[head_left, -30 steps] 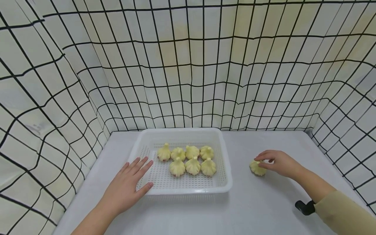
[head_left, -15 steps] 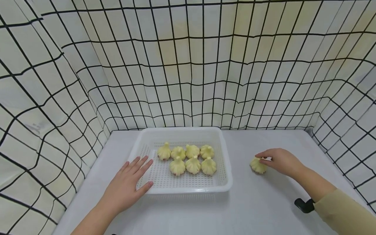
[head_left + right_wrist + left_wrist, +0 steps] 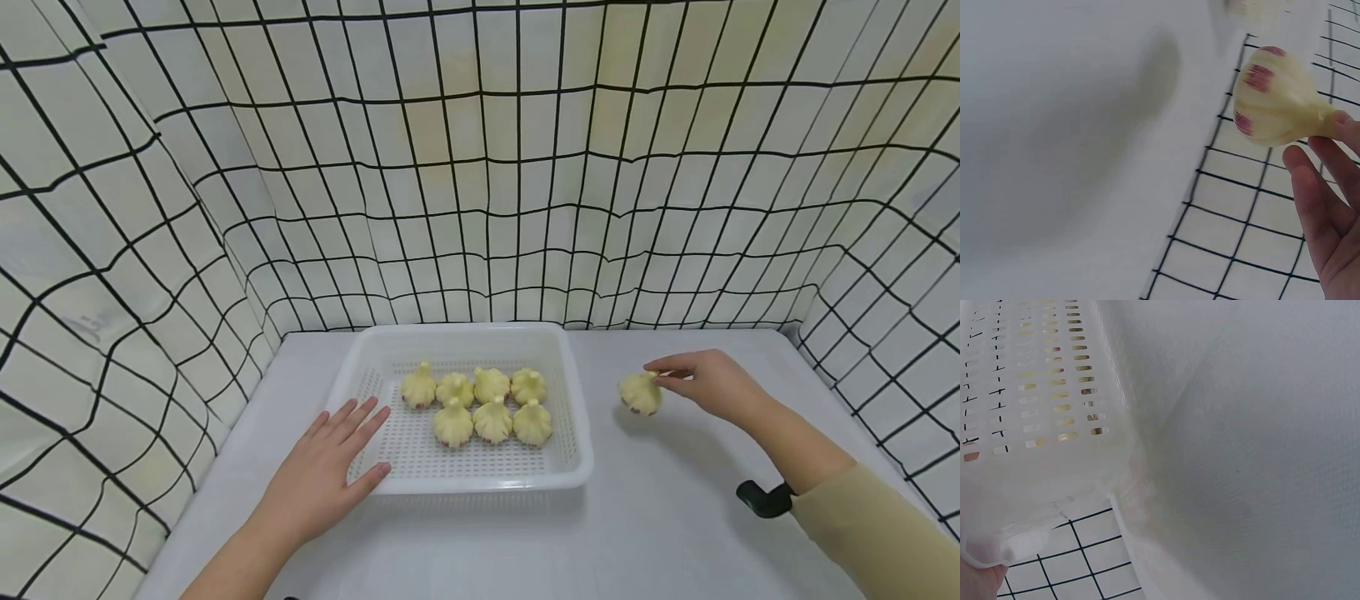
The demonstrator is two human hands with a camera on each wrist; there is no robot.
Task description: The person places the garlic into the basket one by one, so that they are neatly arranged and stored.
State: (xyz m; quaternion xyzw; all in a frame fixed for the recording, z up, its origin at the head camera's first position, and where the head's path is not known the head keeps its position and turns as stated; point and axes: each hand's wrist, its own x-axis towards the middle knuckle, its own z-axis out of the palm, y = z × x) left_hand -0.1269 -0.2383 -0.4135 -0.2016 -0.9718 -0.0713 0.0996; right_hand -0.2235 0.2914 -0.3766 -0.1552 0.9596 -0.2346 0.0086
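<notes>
My right hand [image 3: 712, 385] pinches a garlic bulb [image 3: 640, 393] by its stem, and the bulb hangs above the table to the right of the basket. In the right wrist view this garlic bulb [image 3: 1275, 100] is pale yellow with purple-pink patches, its stem between thumb and fingers. A white perforated basket [image 3: 480, 483] holds several more garlic bulbs [image 3: 492, 423], in two rows. My left hand [image 3: 318, 475] lies with fingers spread over the basket's left front rim. The left wrist view shows the underside of the basket [image 3: 1041, 462], with a bit of that hand at the lower left corner.
A white table [image 3: 660, 525] lies under everything. Black grid netting [image 3: 517, 208] over white sheeting stands at the back and both sides. A black strap piece [image 3: 765, 498] sticks out at the right sleeve [image 3: 862, 525].
My right hand has taken the garlic bulb by its stem and lifted it off the table, moving slightly back and left. The left hand and basket have stayed in place.
</notes>
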